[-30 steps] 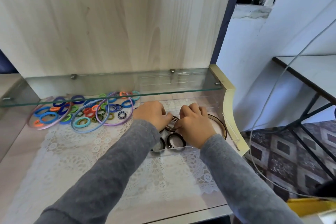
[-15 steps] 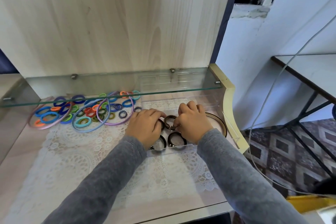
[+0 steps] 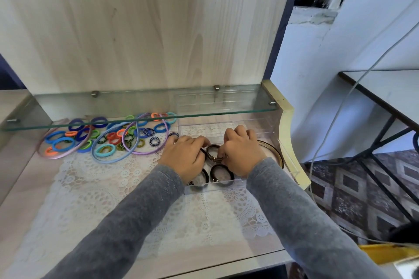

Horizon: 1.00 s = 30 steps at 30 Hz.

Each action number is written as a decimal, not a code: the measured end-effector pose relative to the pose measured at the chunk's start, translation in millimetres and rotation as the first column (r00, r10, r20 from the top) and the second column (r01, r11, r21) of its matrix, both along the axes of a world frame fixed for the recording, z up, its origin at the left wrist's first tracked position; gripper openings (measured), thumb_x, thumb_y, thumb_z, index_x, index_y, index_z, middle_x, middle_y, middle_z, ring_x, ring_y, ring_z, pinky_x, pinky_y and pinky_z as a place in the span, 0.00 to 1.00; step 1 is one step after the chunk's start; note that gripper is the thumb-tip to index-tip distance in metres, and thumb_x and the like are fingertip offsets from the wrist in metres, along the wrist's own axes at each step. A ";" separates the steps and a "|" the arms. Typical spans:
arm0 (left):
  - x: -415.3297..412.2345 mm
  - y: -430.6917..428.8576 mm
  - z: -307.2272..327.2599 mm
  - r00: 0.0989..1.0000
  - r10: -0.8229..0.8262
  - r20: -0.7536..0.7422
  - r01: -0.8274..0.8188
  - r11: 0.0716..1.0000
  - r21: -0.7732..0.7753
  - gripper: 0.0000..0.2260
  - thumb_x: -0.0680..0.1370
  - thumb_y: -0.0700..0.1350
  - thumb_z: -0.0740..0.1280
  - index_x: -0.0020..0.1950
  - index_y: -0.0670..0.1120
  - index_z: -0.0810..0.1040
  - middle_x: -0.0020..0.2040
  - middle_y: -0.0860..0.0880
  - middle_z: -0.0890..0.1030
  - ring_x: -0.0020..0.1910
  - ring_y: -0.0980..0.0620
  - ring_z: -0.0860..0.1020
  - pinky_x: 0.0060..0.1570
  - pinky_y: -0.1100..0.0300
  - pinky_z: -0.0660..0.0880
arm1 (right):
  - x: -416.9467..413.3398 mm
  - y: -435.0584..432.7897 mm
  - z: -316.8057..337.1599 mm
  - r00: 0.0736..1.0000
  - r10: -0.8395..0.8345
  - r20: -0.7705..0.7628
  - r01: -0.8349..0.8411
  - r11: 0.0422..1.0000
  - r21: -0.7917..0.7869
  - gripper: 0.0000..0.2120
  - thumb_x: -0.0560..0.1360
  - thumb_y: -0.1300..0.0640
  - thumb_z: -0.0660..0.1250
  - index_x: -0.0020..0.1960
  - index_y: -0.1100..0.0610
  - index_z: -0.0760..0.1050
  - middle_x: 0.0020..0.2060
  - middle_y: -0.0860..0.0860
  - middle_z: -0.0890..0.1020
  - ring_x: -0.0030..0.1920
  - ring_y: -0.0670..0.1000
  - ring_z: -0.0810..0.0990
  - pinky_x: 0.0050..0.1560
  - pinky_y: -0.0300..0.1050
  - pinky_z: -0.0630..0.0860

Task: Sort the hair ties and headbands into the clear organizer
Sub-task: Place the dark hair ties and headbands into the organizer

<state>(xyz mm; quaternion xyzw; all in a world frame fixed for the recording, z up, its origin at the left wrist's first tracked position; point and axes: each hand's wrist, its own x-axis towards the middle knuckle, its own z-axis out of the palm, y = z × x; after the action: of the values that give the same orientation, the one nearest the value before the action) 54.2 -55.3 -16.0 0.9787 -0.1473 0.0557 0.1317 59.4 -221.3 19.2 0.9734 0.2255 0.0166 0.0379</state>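
A head-worn view looks down on a wooden dresser top covered by a white lace mat [image 3: 113, 188], with a glass shelf [image 3: 136, 106] running across the back just above it. At far left a loose pile of colourful hair ties [image 3: 108, 140] lies unsorted on the mat. Looped around and through it are a pink headband [image 3: 59, 157], a blue headband [image 3: 108, 162] and a purple headband [image 3: 147, 153]. Right of centre, two grey-sleeved arms reach into the clear organizer [image 3: 217, 188]. The left hand [image 3: 186, 156] rests over its left compartments with fingers curled down. Whether it grips anything underneath cannot be told. Between the hands sits a small stack of brown hair ties [image 3: 213, 145], low over a middle compartment. The right hand [image 3: 240, 154] pinches that stack at its right edge. Black hair ties [image 3: 211, 173] lie in the front compartments, and a brown headband [image 3: 275, 153] curves along the organizer's right side. The likely slip here is that the springy stack pops out of the pinch and scatters into a neighbouring compartment. The organizer looks light and sits near the dresser's right edge, so a push could slide it. A sleeve could also drag the lace mat and the unsorted pile with it.
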 end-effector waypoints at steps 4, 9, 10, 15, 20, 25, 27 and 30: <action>-1.2 0.3 0.8 1.000 -0.001 -0.015 0.001 0.999 -0.032 0.21 0.73 0.50 0.47 0.62 0.56 0.69 0.58 0.57 0.78 0.60 0.54 0.72 0.61 0.53 0.56 | 0.7 -1.0 2.2 0.999 -0.019 -0.040 0.020 0.999 0.028 0.12 0.75 0.54 0.66 0.55 0.41 0.79 0.55 0.48 0.70 0.59 0.55 0.63 0.61 0.52 0.60; -5.3 1.1 5.8 1.000 -0.004 -0.019 0.002 0.996 -0.092 0.20 0.73 0.49 0.48 0.60 0.55 0.71 0.59 0.57 0.78 0.61 0.54 0.71 0.62 0.54 0.56 | 1.2 -10.4 9.3 0.993 -0.046 -0.111 0.064 0.985 0.158 0.11 0.76 0.55 0.64 0.52 0.41 0.79 0.54 0.46 0.70 0.59 0.53 0.63 0.62 0.51 0.59; -6.1 1.4 6.1 1.000 -0.006 -0.009 0.005 0.995 -0.103 0.19 0.73 0.49 0.49 0.59 0.55 0.73 0.58 0.58 0.78 0.60 0.55 0.71 0.61 0.55 0.56 | 1.2 -12.7 10.8 0.991 -0.057 -0.119 0.078 0.980 0.183 0.12 0.76 0.55 0.63 0.53 0.41 0.79 0.54 0.46 0.70 0.60 0.53 0.63 0.62 0.50 0.58; -10.0 2.8 5.1 0.998 -0.026 0.066 0.032 0.996 -0.088 0.18 0.73 0.53 0.47 0.47 0.56 0.76 0.56 0.62 0.75 0.59 0.57 0.69 0.56 0.59 0.55 | 2.1 -19.8 11.0 0.988 -0.112 -0.102 0.133 0.964 0.232 0.17 0.75 0.61 0.61 0.53 0.41 0.79 0.54 0.45 0.71 0.60 0.51 0.63 0.61 0.50 0.59; -11.9 0.2 6.5 0.997 -0.029 0.078 0.032 0.999 -0.039 0.25 0.69 0.57 0.42 0.46 0.57 0.79 0.60 0.61 0.74 0.61 0.57 0.67 0.60 0.54 0.56 | 2.1 -19.9 3.6 0.990 -0.123 -0.073 0.138 0.957 0.255 0.18 0.73 0.63 0.60 0.51 0.42 0.80 0.53 0.45 0.71 0.58 0.51 0.64 0.60 0.49 0.60; -9.5 -2.9 5.8 0.996 -0.019 0.083 0.019 1.000 0.009 0.26 0.69 0.57 0.42 0.47 0.56 0.80 0.60 0.61 0.75 0.61 0.56 0.68 0.60 0.52 0.59 | 3.0 -19.9 -3.5 0.992 -0.122 -0.029 0.126 0.952 0.278 0.18 0.72 0.64 0.60 0.50 0.43 0.80 0.52 0.45 0.71 0.57 0.52 0.65 0.58 0.49 0.60; -8.2 -3.5 5.3 0.996 -0.014 0.086 0.013 1.000 0.013 0.26 0.69 0.57 0.42 0.47 0.56 0.80 0.59 0.61 0.75 0.61 0.56 0.69 0.59 0.52 0.59 | 3.3 -20.9 -6.5 0.991 -0.129 -0.019 0.129 0.946 0.296 0.18 0.72 0.64 0.60 0.49 0.44 0.80 0.52 0.45 0.72 0.57 0.52 0.65 0.59 0.49 0.60; -6.4 -4.6 5.0 0.996 -0.013 0.083 0.011 1.000 0.023 0.26 0.69 0.57 0.42 0.47 0.56 0.79 0.59 0.61 0.75 0.61 0.56 0.69 0.58 0.52 0.59 | 3.6 -22.5 -9.5 0.991 -0.136 -0.003 0.129 0.938 0.322 0.18 0.71 0.64 0.61 0.48 0.44 0.81 0.51 0.46 0.73 0.57 0.53 0.66 0.59 0.49 0.61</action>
<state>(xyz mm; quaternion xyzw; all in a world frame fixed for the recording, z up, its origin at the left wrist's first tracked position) 47.8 -59.9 -11.0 0.9761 -0.1590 0.0938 0.1149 63.0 -243.8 9.6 0.9793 0.1534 0.0599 -0.1179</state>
